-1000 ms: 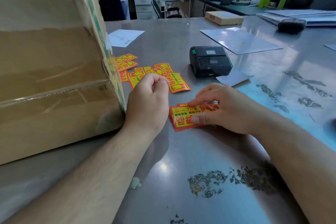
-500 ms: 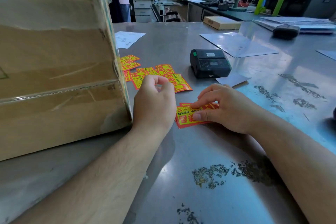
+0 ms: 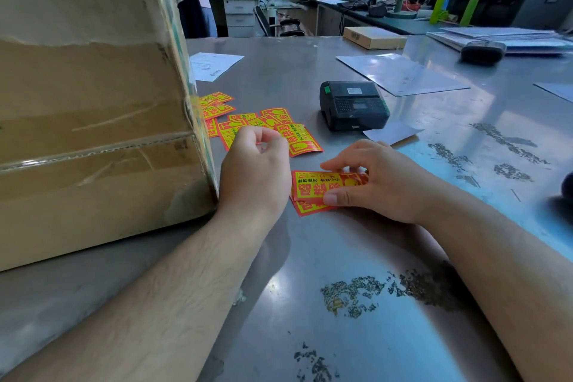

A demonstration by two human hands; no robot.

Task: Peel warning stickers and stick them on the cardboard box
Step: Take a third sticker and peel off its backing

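Down near the middle of the metal table (image 3: 310, 257), the right hand (image 3: 381, 183) grips a small stack of warning stickers (image 3: 316, 187), red and yellow, lying flat on the tabletop. Its thumb (image 3: 333, 198) presses on the near long edge of the top sticker, while the index finger (image 3: 330, 166) curls over the far edge, so the stack sits pinched between the two. The other fingers bend down over the stack's right end and hide it. A lower sticker pokes out at the near-left corner, slightly askew from the one above.

Just to the left of the stack, apart from it, the left hand (image 3: 254, 170) rests with its back toward the camera and its fingers curled in. Thumb and forefinger meet at the top of the fist; whether anything is pinched there I cannot tell. Its outer edge lies right beside the lower corner of the cardboard box (image 3: 93, 121), a large tape-wrapped carton standing tilted on the table's left side.

Beyond the left hand, a scatter of loose stickers (image 3: 297, 139) lies spread on the table, some overlapping, the farthest ones close against the box's side. The nearest of them curls up a little at its edges.

Farther right sits a black label printer (image 3: 353, 104) with a pale paper slip (image 3: 392, 132) beside it. A white sheet (image 3: 214, 65) lies behind the box, and a clear plastic sleeve (image 3: 400, 73) lies beyond the printer.
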